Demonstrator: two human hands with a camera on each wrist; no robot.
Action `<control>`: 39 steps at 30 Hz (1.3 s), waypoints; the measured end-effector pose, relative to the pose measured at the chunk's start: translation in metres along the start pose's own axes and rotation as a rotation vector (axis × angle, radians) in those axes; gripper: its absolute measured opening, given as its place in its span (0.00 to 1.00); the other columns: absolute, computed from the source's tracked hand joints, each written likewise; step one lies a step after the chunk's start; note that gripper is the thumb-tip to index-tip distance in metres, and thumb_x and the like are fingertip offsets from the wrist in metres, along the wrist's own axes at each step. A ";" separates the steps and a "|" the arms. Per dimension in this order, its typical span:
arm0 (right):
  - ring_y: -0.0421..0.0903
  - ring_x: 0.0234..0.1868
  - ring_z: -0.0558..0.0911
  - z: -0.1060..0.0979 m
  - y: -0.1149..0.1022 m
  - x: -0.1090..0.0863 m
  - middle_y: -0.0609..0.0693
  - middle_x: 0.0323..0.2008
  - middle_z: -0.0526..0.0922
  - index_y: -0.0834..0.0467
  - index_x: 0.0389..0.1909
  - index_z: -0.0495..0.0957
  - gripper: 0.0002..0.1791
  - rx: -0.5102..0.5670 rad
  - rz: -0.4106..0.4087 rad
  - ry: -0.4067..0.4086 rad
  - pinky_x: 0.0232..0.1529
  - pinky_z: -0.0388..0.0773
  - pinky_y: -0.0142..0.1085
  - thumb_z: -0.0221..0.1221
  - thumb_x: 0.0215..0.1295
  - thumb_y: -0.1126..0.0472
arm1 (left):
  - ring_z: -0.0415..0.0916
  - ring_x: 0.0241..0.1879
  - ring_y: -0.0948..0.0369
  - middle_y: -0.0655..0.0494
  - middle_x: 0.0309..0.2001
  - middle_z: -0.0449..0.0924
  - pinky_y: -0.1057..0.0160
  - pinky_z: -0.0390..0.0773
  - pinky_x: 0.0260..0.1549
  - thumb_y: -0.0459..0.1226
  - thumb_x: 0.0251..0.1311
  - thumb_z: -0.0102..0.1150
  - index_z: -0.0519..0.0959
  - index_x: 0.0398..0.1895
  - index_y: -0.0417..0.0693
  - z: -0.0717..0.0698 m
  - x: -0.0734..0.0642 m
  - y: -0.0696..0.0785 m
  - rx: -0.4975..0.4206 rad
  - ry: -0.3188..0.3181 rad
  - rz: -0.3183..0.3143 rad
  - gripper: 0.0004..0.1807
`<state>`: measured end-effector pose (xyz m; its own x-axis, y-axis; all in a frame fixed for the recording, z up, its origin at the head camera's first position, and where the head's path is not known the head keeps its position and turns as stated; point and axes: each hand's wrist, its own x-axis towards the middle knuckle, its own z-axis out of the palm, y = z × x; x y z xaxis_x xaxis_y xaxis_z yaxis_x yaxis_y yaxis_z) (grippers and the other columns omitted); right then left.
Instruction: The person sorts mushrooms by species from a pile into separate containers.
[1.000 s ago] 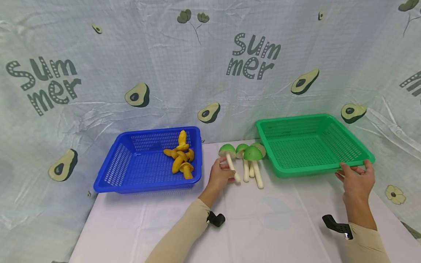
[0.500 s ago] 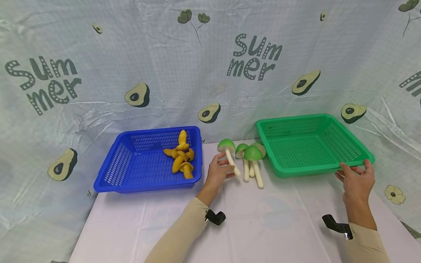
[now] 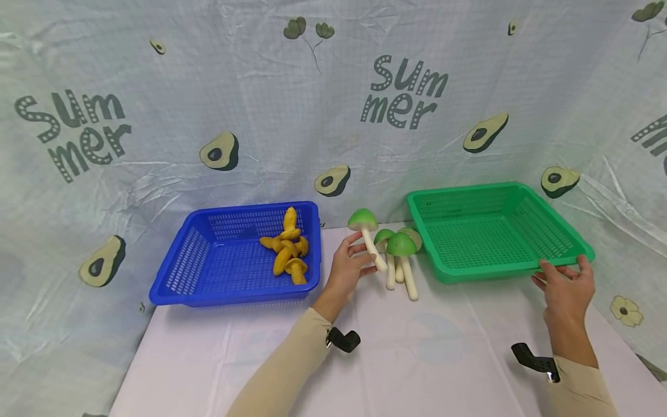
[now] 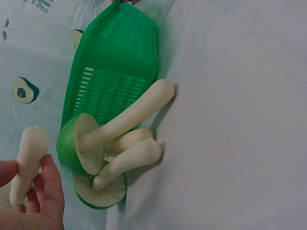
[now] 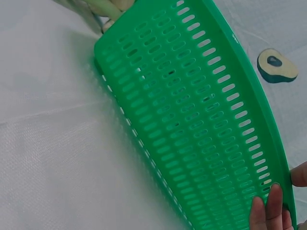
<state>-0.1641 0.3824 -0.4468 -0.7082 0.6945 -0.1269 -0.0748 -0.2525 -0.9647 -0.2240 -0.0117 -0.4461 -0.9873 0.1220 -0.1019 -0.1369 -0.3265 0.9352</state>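
My left hand (image 3: 346,272) pinches the pale stem of a green-capped mushroom (image 3: 373,249), lifted off the table with its cap up. In the left wrist view, thumb and fingers close on that stem (image 4: 29,153). Just right of it lie several more green-capped mushrooms (image 3: 401,244), clustered against the green basket (image 3: 443,272). My right hand (image 3: 568,289) holds the basket's front right rim, thumb on one side and fingers on the other, as the right wrist view shows. I see only the bare mesh floor inside this basket.
On the left stands a blue basket (image 3: 224,296) with several yellow-brown mushrooms (image 3: 288,249) along its right side. A patterned cloth (image 3: 260,116) hangs behind the table. The white tabletop (image 3: 417,359) stretches in front of both baskets.
The left hand has raised its green-capped mushroom up off the table, slightly away from the person. My right hand stays on the green basket's rim.
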 end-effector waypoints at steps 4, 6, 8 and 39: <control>0.36 0.21 0.83 -0.002 0.002 -0.001 0.47 0.42 0.66 0.45 0.81 0.45 0.50 -0.004 -0.003 0.003 0.24 0.84 0.27 0.64 0.67 0.68 | 0.81 0.44 0.53 0.44 0.53 0.75 0.55 0.88 0.41 0.23 0.61 0.62 0.69 0.71 0.51 0.004 0.003 0.003 -0.014 -0.011 0.009 0.35; 0.36 0.21 0.83 -0.002 0.003 -0.001 0.46 0.43 0.66 0.45 0.81 0.45 0.50 -0.003 -0.005 0.006 0.24 0.84 0.26 0.63 0.67 0.68 | 0.81 0.43 0.53 0.44 0.53 0.75 0.55 0.88 0.41 0.21 0.60 0.61 0.69 0.71 0.51 0.006 0.005 0.005 -0.025 -0.018 0.017 0.36; 0.35 0.21 0.83 -0.002 0.004 -0.001 0.46 0.43 0.65 0.46 0.81 0.45 0.50 -0.001 -0.009 0.009 0.24 0.84 0.26 0.63 0.67 0.68 | 0.81 0.43 0.53 0.45 0.53 0.75 0.55 0.88 0.42 0.21 0.59 0.61 0.69 0.71 0.51 0.009 0.006 0.006 -0.036 -0.028 0.022 0.36; 0.35 0.20 0.83 -0.003 0.006 -0.004 0.47 0.42 0.68 0.46 0.81 0.46 0.49 0.002 -0.024 0.010 0.23 0.84 0.26 0.63 0.67 0.68 | 0.84 0.41 0.55 0.49 0.49 0.78 0.55 0.88 0.42 0.23 0.60 0.65 0.72 0.69 0.52 0.062 0.025 0.011 -0.012 -0.084 -0.017 0.34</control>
<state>-0.1594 0.3797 -0.4526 -0.6989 0.7073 -0.1060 -0.0936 -0.2373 -0.9669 -0.2450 0.0464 -0.4174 -0.9746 0.2056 -0.0885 -0.1550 -0.3344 0.9296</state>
